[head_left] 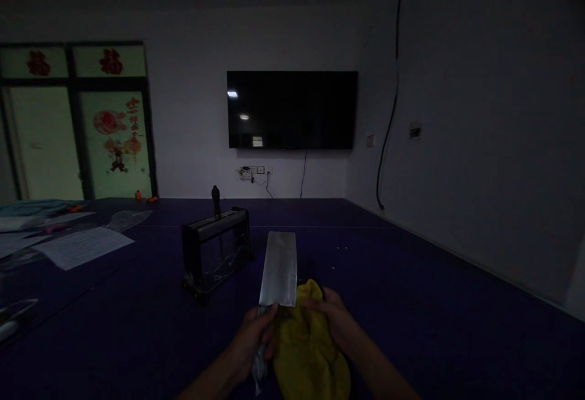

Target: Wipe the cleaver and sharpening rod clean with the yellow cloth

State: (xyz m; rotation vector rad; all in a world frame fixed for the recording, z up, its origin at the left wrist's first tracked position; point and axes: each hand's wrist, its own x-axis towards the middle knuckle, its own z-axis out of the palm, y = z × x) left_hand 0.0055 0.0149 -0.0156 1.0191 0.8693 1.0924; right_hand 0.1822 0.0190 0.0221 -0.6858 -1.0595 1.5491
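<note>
My left hand [254, 334] is closed round the handle end of a broad cleaver [278, 269], whose flat steel blade points away from me. My right hand [336, 317] grips a yellow cloth [307, 351] that hangs beside and below the blade, touching its right edge. Both hands are low in the middle of the view, above a dark blue surface [411, 302]. Just beyond the blade, to the left, stands a dark knife rack [214, 253] with one black handle [216, 199] sticking up from it.
Sheets of paper [85, 246] and plastic wrap [128, 220] lie on the left. A black television [292, 109] hangs on the far wall above a socket with cables. Doors with red decorations [114, 138] stand at the left. The room is dim.
</note>
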